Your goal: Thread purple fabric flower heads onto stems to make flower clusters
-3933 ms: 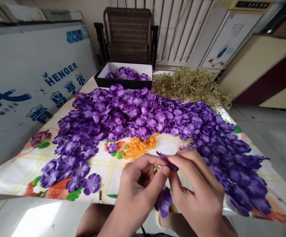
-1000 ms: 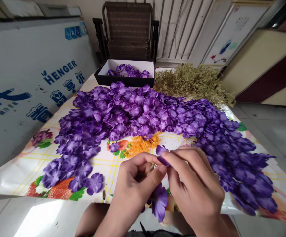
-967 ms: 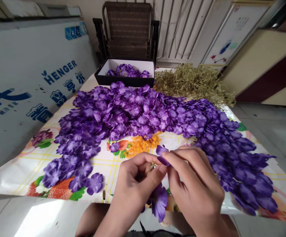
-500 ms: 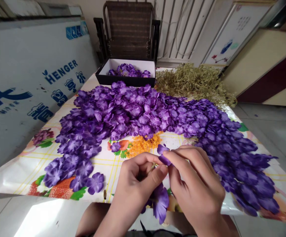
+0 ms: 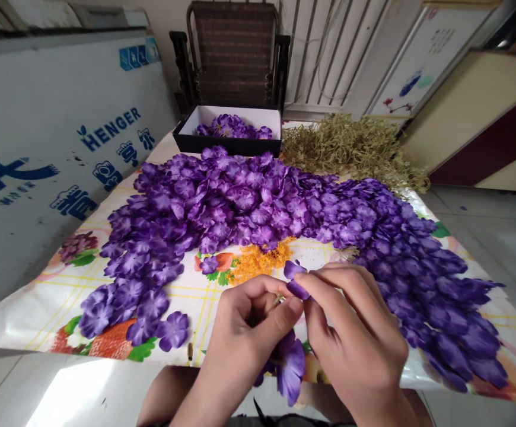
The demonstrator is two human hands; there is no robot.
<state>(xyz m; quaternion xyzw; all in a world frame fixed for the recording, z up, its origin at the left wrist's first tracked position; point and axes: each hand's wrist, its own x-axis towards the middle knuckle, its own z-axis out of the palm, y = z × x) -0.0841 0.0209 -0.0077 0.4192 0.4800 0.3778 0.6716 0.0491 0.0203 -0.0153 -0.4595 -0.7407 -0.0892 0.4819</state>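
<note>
The white, fruit-printed counter (image 5: 62, 287) carries a heap of purple, lobed flowers (image 5: 240, 196). Left hand (image 5: 251, 335) seemingly pinches a thin, pale stem (image 5: 278, 300); right hand (image 5: 356, 332) pinches a small purple flower (image 5: 293, 270) between both hands, newly tilted, unreleased.

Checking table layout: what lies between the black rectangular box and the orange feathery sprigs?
A heap of purple petalled blossoms separates box from sprigs, in the head view.

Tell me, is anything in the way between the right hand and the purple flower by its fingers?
Nothing visible is: the right hand touches the purple flower with its fingers. The left hand is close on the other side, and a larger bloom shows lower down, out of that path.
</note>
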